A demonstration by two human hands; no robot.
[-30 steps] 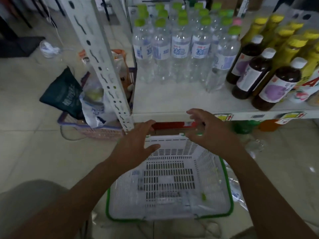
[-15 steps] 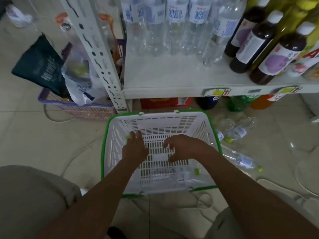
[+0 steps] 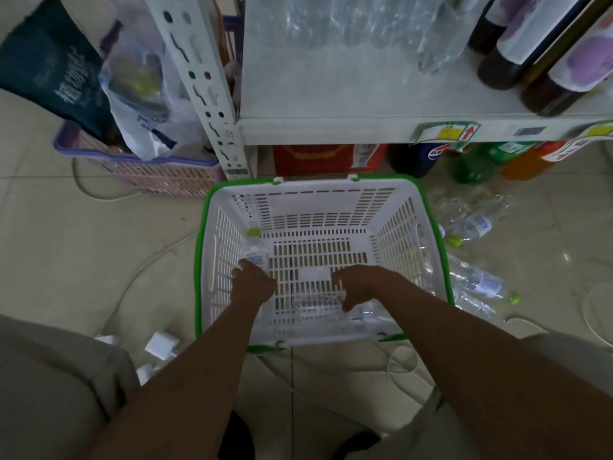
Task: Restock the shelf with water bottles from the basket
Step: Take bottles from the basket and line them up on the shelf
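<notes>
A white basket with a green rim (image 3: pixel 331 190) stands on the floor below the shelf (image 3: pixel 331 127). Both my hands are down inside it. My left hand (image 3: pixel 253 287) is closed on a clear water bottle (image 3: pixel 255 254) with a green cap, lying along the basket's left wall. My right hand (image 3: pixel 360 283) curls over another clear bottle (image 3: pixel 318 305) lying on the basket's floor near the front; whether it grips it I cannot tell. Clear water bottles (image 3: pixel 348 24) stand in rows at the back of the shelf.
Dark juice bottles (image 3: pixel 537 58) stand on the shelf's right. Loose water bottles (image 3: pixel 474 227) lie on the floor right of the basket. A pink basket (image 3: pixel 159 174) with bags sits to the left beyond the shelf post (image 3: pixel 205 88). Soda bottles and a red box sit under the shelf.
My hands went from near the shelf edge down into the basket. The left one has closed on a bottle by the left wall; the right has lowered onto a bottle at the bottom.
</notes>
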